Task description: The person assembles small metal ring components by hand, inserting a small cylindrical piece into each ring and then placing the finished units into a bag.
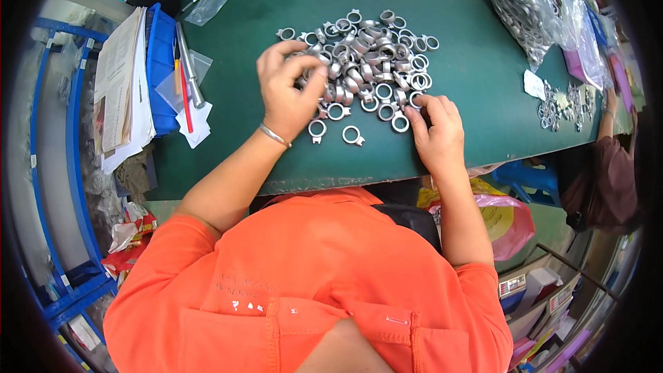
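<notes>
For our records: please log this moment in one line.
metal rings: heaped on green table | left hand: at heap's left | right hand: at heap's right

On the green tabletop (469, 90), a bare lane is left between the heap of metal rings (366, 55) and the clear bag of parts (521, 10), and more open surface is found behind the heap. Straight ahead, passage is blocked by the heap itself, its left flank covered by the left hand (290, 90) and its near right corner by the right hand (440, 135). Between the forearms, the near strip is interrupted by two loose rings (353, 136). The far left is obstructed by a blue tray (162, 69) and a red pen (186, 107).
</notes>
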`<action>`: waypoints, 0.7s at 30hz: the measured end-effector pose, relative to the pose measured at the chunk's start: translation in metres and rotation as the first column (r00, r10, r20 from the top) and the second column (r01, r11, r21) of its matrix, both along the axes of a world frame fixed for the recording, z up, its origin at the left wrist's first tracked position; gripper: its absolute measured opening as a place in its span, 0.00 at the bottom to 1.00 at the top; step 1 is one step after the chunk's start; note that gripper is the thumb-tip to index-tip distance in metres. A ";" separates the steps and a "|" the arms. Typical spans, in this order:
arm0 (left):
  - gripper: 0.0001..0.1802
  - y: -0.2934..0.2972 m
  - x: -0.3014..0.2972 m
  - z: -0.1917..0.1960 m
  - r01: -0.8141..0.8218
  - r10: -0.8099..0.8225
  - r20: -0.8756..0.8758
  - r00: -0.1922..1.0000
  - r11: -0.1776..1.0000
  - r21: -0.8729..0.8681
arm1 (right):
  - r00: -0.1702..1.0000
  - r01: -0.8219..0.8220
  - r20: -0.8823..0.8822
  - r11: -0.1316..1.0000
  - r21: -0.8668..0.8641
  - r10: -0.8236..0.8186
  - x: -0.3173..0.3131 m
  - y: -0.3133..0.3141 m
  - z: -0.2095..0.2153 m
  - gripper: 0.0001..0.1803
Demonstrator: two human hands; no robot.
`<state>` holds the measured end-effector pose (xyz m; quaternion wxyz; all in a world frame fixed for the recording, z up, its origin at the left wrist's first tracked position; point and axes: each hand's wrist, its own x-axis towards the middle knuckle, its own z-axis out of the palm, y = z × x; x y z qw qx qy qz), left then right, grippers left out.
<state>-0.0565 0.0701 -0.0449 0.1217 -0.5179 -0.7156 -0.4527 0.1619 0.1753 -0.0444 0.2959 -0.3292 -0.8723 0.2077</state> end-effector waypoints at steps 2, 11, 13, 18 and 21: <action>0.03 0.004 0.014 0.009 0.170 -0.170 -0.052 0.984 0.985 -0.007 | 0.999 -0.008 0.043 0.998 -0.069 0.011 0.004 0.005 0.003 0.08; 0.08 0.004 0.027 0.021 0.292 -0.291 -0.039 0.956 0.956 0.011 | 0.816 -0.464 -0.577 0.566 -0.682 -0.026 0.011 -0.004 0.007 0.06; 0.12 -0.003 0.030 0.024 0.401 -0.405 0.042 0.914 0.913 0.075 | 0.746 -0.560 -0.666 0.543 -0.626 0.003 0.005 -0.016 0.004 0.05; 0.15 -0.008 0.044 0.017 0.610 -0.624 0.310 0.717 0.777 0.154 | 0.793 -0.482 -0.338 0.861 0.162 0.508 -0.014 -0.018 0.010 0.08; 0.14 -0.013 0.045 0.016 0.624 -0.630 0.372 0.682 0.766 0.152 | 0.768 -0.422 -0.570 0.900 -0.108 0.292 -0.021 -0.025 0.003 0.09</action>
